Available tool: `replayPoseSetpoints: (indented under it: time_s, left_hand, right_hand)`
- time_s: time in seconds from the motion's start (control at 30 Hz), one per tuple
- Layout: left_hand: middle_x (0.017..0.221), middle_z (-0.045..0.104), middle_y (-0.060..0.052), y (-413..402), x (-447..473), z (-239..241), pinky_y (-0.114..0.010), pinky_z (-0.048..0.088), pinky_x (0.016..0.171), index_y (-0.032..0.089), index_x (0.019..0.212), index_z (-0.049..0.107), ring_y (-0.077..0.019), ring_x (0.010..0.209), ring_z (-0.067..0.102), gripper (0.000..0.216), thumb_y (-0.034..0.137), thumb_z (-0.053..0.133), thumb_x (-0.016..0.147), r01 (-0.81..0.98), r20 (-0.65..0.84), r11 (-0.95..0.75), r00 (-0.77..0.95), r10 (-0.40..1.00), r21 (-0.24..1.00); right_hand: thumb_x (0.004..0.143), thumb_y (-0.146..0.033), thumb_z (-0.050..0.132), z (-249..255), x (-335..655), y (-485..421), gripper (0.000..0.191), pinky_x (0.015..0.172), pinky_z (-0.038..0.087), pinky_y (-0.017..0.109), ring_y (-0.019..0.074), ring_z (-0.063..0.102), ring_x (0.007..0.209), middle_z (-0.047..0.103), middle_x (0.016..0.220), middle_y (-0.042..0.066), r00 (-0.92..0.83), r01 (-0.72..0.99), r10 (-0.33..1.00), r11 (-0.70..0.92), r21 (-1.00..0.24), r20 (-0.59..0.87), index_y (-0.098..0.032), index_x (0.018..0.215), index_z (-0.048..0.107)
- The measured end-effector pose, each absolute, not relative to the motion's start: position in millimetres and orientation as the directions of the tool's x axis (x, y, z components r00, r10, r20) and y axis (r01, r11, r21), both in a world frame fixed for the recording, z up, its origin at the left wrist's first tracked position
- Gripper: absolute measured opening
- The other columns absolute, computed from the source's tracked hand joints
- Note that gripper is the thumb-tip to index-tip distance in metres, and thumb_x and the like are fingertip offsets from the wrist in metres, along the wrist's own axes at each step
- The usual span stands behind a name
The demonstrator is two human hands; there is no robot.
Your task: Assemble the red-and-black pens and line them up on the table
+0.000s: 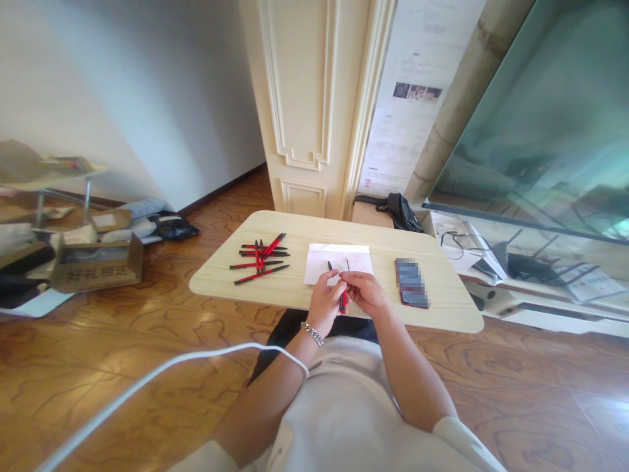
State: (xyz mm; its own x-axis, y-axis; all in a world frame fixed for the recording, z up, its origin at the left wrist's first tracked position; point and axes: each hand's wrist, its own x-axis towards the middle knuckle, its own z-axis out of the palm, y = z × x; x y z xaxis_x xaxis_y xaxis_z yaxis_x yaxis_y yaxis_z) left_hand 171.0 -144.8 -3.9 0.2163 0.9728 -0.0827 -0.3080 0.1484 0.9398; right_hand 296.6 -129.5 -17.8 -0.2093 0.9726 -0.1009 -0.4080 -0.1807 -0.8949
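Note:
Close together over the front part of the table, my left hand [324, 303] and my right hand [364, 292] are both closed, their fingertips almost meeting. Between them shows a red-and-black pen barrel [343, 301]. A black pen tip [330, 266] sticks out past my left fingers. My right thumb and forefinger pinch at a small piece too fine to make out. A thin dark rod [348, 264] shows just beyond the fingertips. Under and behind the hands lies a white sheet of paper [314, 257]. Several red-and-black pens [260, 265] lie in a loose, crossing pile to the left.
A phone [411, 283] lies on the right of the light wooden table [447, 308]. Behind the table is a black bag [400, 211]. A white cable [162, 367] crosses at lower left. An open cardboard box [98, 265] sits on the left floor.

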Motion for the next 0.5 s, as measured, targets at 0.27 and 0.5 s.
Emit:
replayPoseSetpoints:
  time_s: [0.27, 0.5]
  left_hand:
    - [0.048, 0.057, 0.005, -146.6, 169.0, -2.1, -0.018, 0.029, 0.033, 0.014, 0.125, 0.044, -0.0106, 0.033, 0.047, 0.059, 0.040, 0.063, 0.075, -0.292, -0.079, 0.152, 0.249, 0.965, 0.944]
    - [0.056, 0.061, 0.000, -139.1, 166.0, -10.6, -0.018, 0.034, 0.036, 0.014, 0.110, 0.056, -0.0106, 0.041, 0.054, 0.045, 0.042, 0.063, 0.076, -0.290, -0.113, 0.185, 0.247, 0.962, 0.939]
  right_hand:
    - [0.072, -0.040, 0.069, -25.1, 309.1, -109.7, 0.030, 0.051, 0.042, 0.022, 0.0099, 0.055, 0.056, 0.066, 0.074, 0.004, 0.121, -0.108, 0.992, -0.025, -0.994, -0.038, -0.014, 0.089, 0.066]
    - [0.080, -0.032, 0.061, -20.2, 329.5, -82.5, 0.018, 0.072, 0.041, 0.027, 0.0174, 0.062, 0.076, 0.071, 0.082, 0.007, 0.216, 0.801, 0.953, -0.049, -0.597, 0.212, -0.017, 0.081, 0.071]
